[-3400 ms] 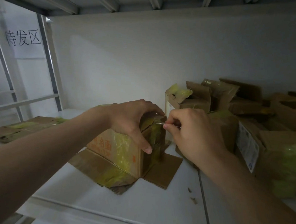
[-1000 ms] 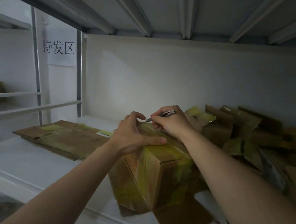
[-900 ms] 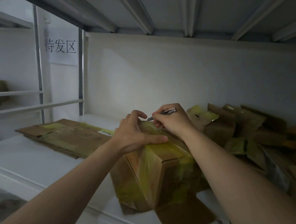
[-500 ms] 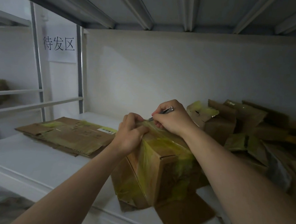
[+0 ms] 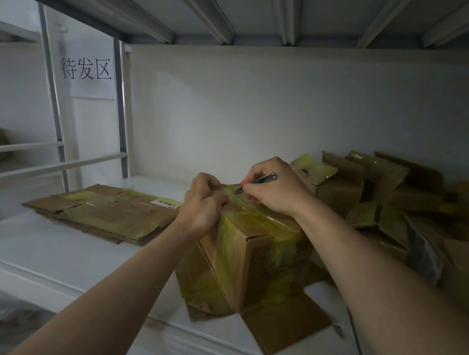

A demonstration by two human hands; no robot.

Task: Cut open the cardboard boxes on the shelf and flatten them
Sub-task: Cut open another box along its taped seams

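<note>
At the centre of the frame a cardboard box (image 5: pixel 250 260) wrapped in yellowish tape stands on the white shelf (image 5: pixel 44 253). Its top is taped over, so what it holds cannot be seen. Its lower flaps (image 5: pixel 282 320) lie splayed flat on the shelf towards the bottom right.

The left hand (image 5: pixel 203 203) grips the box's upper left edge, fingers curled over the top. The right hand (image 5: pixel 273 190) pinches a slim metal cutter (image 5: pixel 258 181), its tip on the taped top just beside the left hand's fingers. Both forearms reach in from the bottom edge, and the right one covers part of the box's right side.

At centre left, near the box, a stack of flattened cardboard (image 5: pixel 102 213) lies on the shelf, with a barcode label on its top sheet. How many sheets it has cannot be told.

At the right of the frame, behind the right forearm, a heap of boxes (image 5: pixel 378 191) lies jumbled together in dim light. Several have torn or open flaps, but they overlap too much to count.

At upper left one paper sign (image 5: pixel 87 69) with three printed characters hangs between the shelf uprights.

Counted: one box in the hands, one cutter, one flattened stack, one heap, one sign.
</note>
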